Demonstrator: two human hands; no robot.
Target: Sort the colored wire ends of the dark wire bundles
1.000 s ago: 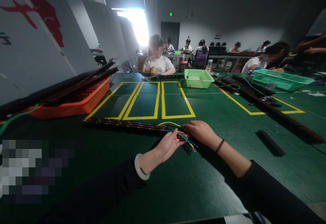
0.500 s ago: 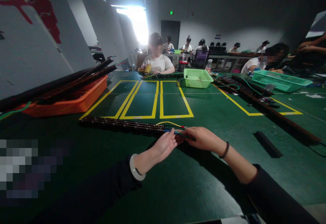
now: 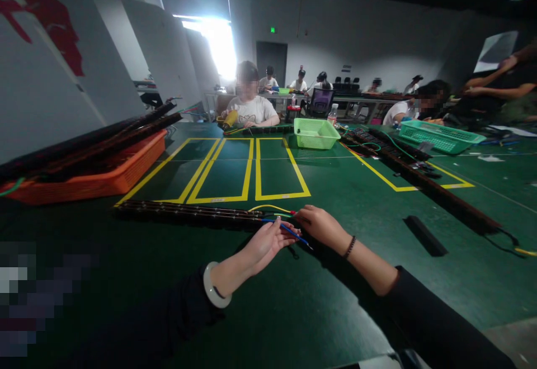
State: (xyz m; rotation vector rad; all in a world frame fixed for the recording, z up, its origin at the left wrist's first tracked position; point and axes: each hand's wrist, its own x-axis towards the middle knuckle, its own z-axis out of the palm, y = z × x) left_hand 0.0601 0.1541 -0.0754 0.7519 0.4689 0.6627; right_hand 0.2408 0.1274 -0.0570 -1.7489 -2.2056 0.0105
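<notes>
A long black strip assembly [image 3: 188, 210] lies across the green table, with wires leaving its right end. A blue wire [image 3: 296, 233] with a bare tip runs over the fingers of my left hand [image 3: 271, 243], whose thumb presses on it. My right hand [image 3: 323, 228] has its fingers closed at the ends of the other wires. The yellow wire [image 3: 268, 207], with a red sleeve near its end, and a green wire [image 3: 282, 215] reach these fingertips. Which of the two is pinched is partly hidden. A small black lead end [image 3: 293, 253] shows below my left fingers.
An orange basket [image 3: 84, 185] at left carries long black strips. A light-green basket [image 3: 316, 134] and a teal basket [image 3: 440, 137] stand farther back. Yellow tape [image 3: 218, 199] marks the table. A short black piece [image 3: 425, 236] lies right. Across the table, a person [image 3: 251, 106] holds a yellow tool.
The blue wire now lies apart from the others across my left fingers, its tip pointing toward me. My right hand has shifted to the yellow and green wire ends. The view has turned slightly right.
</notes>
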